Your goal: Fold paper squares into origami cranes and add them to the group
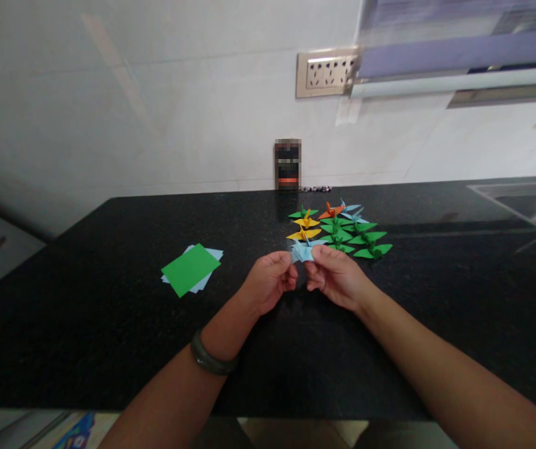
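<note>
Between my two hands is a light blue paper crane (302,252), held above the dark counter. My left hand (274,279) pinches its left side between thumb and fingers. On the other side, the thumb and fingers of my right hand (336,274) grip it too. Just behind stand several folded cranes in rows: green cranes (337,234), yellow cranes (303,234), an orange crane (330,212) and blue cranes (355,216). Part of another blue crane shows right behind the held one, mostly hidden.
A stack of paper squares lies to the left, a green sheet (191,269) on top of light blue sheets (202,284). A phone-like dark object (288,165) leans on the wall beside a beaded strap (317,189). At the right is a sink edge (515,202); a socket panel (326,73) is above.
</note>
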`<state>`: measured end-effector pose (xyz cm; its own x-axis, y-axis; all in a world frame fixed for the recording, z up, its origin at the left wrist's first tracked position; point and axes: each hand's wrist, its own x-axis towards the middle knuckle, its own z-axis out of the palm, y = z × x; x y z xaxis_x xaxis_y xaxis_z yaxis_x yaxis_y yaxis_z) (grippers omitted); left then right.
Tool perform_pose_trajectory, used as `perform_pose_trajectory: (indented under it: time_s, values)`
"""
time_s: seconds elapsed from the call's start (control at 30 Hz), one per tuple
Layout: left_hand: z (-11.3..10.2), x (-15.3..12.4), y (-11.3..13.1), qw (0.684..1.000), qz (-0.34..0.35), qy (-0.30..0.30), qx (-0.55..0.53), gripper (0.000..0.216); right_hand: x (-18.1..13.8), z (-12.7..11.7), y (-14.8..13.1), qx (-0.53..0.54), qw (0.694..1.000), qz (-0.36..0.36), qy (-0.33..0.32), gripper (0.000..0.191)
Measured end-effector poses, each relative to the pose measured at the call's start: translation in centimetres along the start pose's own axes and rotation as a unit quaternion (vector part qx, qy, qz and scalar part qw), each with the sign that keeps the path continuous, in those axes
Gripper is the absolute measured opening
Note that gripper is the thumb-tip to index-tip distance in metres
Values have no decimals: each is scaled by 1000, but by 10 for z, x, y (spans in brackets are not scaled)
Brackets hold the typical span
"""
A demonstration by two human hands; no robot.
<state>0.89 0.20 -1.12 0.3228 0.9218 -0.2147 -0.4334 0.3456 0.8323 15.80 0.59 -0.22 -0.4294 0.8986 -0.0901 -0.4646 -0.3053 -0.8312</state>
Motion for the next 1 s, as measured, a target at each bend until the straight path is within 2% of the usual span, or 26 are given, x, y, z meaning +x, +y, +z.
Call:
perform_pose_trajectory:
  time_s: [0.2, 0.4, 0.63, 0.77, 0.87, 1.0]
  values:
    - [-2, 1, 0, 1000, -2, 2, 11, 22, 0, -1, 2, -71, 997, -31, -2, 26]
    - [-1, -1, 2, 999, 14, -21, -34, 25, 3, -6, 5, -84, 996, -18, 3, 25]
    - [-1, -3, 0, 998, 27, -62, -17, 23, 2, -4, 4, -56, 998, 4, 0, 23]
    - [-1, -4, 2, 997, 27, -67, 22, 24, 3, -3, 1, -45, 999, 12, 12, 21]
    - [-2, -3, 2, 994, 32, -68, 84, 24, 4, -4, 0, -67, 996, -3, 52, 20]
    - [0, -2, 1, 986, 40, -21, 159, 27, 6, -6, 2, -154, 982, -53, 95, 17]
